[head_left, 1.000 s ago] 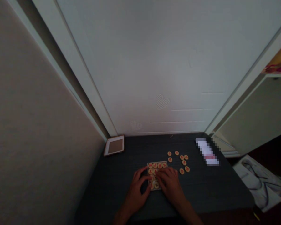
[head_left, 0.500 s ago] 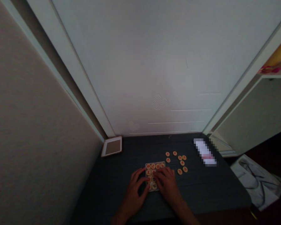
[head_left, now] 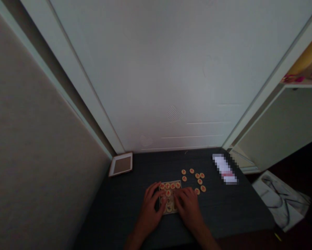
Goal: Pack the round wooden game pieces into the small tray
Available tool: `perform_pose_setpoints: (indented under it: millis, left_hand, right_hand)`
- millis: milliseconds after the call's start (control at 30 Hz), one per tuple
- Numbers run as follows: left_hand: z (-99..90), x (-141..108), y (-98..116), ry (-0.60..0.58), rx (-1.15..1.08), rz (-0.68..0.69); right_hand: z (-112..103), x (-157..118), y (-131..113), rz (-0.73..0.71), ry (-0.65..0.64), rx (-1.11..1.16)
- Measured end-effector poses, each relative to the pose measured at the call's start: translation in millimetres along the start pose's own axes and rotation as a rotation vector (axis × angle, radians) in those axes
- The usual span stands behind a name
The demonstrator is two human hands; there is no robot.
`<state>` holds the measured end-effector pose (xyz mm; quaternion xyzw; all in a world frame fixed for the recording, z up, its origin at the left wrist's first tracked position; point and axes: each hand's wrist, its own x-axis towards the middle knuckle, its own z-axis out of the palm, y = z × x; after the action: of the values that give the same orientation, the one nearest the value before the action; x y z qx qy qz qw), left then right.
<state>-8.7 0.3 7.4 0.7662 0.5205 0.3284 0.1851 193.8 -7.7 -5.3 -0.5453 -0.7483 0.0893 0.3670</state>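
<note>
A shallow, light-rimmed box (head_left: 171, 182) holds rows of round wooden xiangqi pieces (head_left: 167, 193) with red characters in its upper rows; lower pieces look darker and partly hidden. My left hand (head_left: 151, 206) rests over the box's left edge, fingers spread and thumb apart over the pieces. Over the right side, the fingers and thumb of my right hand (head_left: 189, 204) are drawn together at a xiangqi piece, largely covered by the fingertips. Several loose xiangqi pieces (head_left: 200, 181) lie right of the box, beyond my right hand.
The dark table (head_left: 114, 211) meets a white panel (head_left: 171, 69) at the back. A white-framed tray or lid (head_left: 121, 165) lies at the back left, and a pixelated object (head_left: 225, 169) at the back right. A white box (head_left: 281, 199) stands lower, past the table's right edge.
The whole view has shifted slightly. My right fingers have moved a little rightward over the box, uncovering more of the second row. The loose pieces stay in place.
</note>
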Motion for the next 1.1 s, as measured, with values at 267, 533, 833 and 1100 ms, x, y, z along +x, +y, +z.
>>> perform_pose_setpoints:
  millis: [267, 533, 833, 1100]
  left_hand:
    - [10.3, 31, 4, -0.026, 0.046, 0.028]
    - [12.1, 31, 0, -0.058, 0.058, 0.016]
    - [11.5, 29, -6, -0.009, -0.015, -0.023]
    - [-2.5, 19, -8, 0.075, -0.066, -0.078]
  right_hand:
    - [-26, -26, 43, 0.036, 0.111, -0.084]
    - [-50, -48, 90, 0.125, 0.159, -0.089]
    - [-53, -56, 115, 0.194, 0.186, -0.019]
    - [-58, -13, 111, 0.295, 0.133, 0.033]
